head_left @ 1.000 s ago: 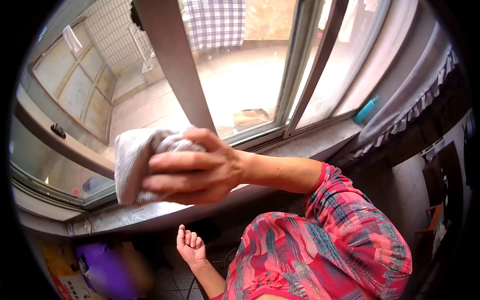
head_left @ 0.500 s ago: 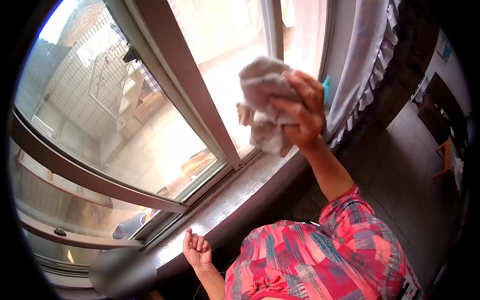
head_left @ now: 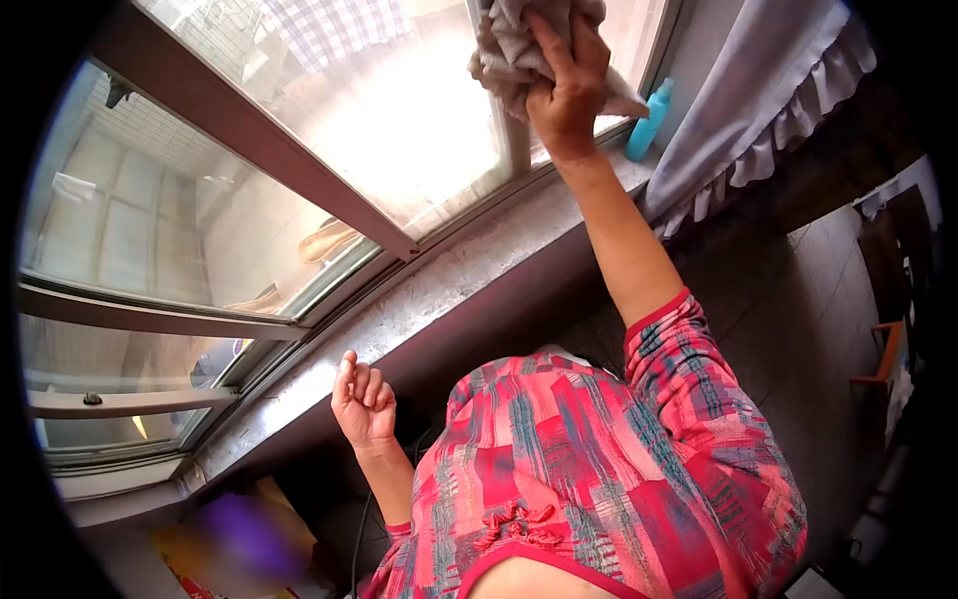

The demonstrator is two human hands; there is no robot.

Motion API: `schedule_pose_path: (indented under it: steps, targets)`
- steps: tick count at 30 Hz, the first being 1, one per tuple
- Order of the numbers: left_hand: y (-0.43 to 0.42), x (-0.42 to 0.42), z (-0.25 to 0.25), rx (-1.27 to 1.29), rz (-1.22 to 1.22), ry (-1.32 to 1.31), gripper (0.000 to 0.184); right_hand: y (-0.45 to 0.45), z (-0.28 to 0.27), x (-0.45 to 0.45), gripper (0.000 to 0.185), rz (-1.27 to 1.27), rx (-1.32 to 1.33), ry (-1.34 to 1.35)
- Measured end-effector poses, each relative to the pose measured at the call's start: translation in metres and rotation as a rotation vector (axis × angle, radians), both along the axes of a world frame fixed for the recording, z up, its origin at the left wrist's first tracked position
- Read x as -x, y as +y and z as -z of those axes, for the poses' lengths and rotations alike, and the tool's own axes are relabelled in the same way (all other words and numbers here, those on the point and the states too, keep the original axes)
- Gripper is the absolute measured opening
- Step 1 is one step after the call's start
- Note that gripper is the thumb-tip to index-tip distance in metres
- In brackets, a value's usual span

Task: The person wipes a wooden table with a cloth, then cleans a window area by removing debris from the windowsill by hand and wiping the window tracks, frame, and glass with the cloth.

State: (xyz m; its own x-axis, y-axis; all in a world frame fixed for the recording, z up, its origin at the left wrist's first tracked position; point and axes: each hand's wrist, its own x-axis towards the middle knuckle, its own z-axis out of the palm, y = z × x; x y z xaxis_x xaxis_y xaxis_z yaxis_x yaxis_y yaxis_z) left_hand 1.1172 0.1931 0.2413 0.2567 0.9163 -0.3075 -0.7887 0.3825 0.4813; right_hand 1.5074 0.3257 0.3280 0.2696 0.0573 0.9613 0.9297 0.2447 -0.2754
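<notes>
My right hand (head_left: pixel 571 105) is closed on a crumpled greyish cloth (head_left: pixel 514 60), held up at the window near an upright of the frame. Bright light comes through the window pane (head_left: pixel 399 120) beside it. Whether the cloth presses on the glass, I cannot tell. My left hand (head_left: pixel 364 404) is raised just in front of the windowsill (head_left: pixel 439 270); its fingers are loosely bent and apart, with nothing in them.
A blue-green bottle (head_left: pixel 649 122) stands on the sill by the ruffled white curtain (head_left: pixel 758 90). Sliding window frames (head_left: pixel 289 140) run along the left. A small wooden piece of furniture (head_left: pixel 883 354) is at the far right on the tiled floor.
My right hand and the cloth have moved up in the view, toward the frame upright. The view has shifted, showing more of the bottle and sill. My left hand keeps its loose shape.
</notes>
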Motion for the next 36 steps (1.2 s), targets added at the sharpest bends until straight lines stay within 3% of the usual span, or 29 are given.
schedule_pose_path:
  steps: [3, 7, 11, 13, 15, 17, 19, 21, 25, 27, 30, 33, 35, 36]
  targets:
    - [-0.004, -0.011, 0.001, 0.011, -0.010, 0.014, 0.017, -0.012, 0.080, 0.019, 0.055, -0.103, 0.077, 0.162]
    - [-0.005, -0.030, 0.000, -0.006, 0.017, 0.029, 0.017, -0.036, 0.155, 0.035, 0.042, -0.298, 0.258, 0.580]
    - [-0.007, -0.045, -0.001, 0.006, 0.020, 0.052, 0.016, -0.052, 0.150, 0.028, 0.038, -0.465, 0.312, 0.752]
    - [-0.006, -0.049, -0.002, -0.002, 0.022, 0.037, 0.015, -0.057, 0.121, 0.012, 0.040, -0.732, 0.110, 1.218]
    - [-0.007, -0.050, -0.003, -0.009, 0.019, 0.040, 0.015, -0.061, 0.090, -0.021, 0.039, -0.706, -0.059, 1.328]
    - [-0.010, -0.049, -0.005, -0.009, 0.007, 0.043, 0.015, -0.050, 0.093, -0.062, 0.038, -0.467, -0.124, 1.105]
    - [-0.011, -0.042, 0.002, -0.043, 0.030, 0.017, 0.020, -0.053, 0.104, -0.090, 0.039, -0.223, 0.091, 0.906]
    - [-0.016, -0.038, 0.000, -0.046, 0.012, 0.007, 0.020, -0.076, 0.116, -0.099, 0.040, -0.374, 0.204, 0.906]
    - [-0.023, -0.023, 0.001, -0.004, -0.068, 0.028, 0.021, -0.142, 0.122, -0.092, 0.043, -0.664, 0.110, 1.142]
    - [-0.021, -0.020, 0.001, 0.033, -0.095, 0.079, 0.019, -0.152, 0.128, -0.100, 0.044, -0.638, 0.131, 1.196]
    - [-0.014, -0.023, -0.002, 0.046, -0.069, 0.086, 0.018, -0.137, 0.159, -0.123, 0.042, -0.425, 0.353, 1.080]
    - [-0.007, -0.024, -0.005, -0.007, -0.001, 0.037, 0.021, -0.117, 0.183, -0.129, 0.049, 0.069, 0.773, 0.506]
    - [-0.004, -0.022, -0.005, -0.013, 0.014, 0.032, 0.020, -0.107, 0.192, -0.106, 0.049, 0.241, 1.034, 0.388]
    - [-0.004, -0.020, -0.006, 0.004, 0.005, 0.035, 0.020, -0.104, 0.197, -0.093, 0.050, 0.180, 1.140, 0.337]
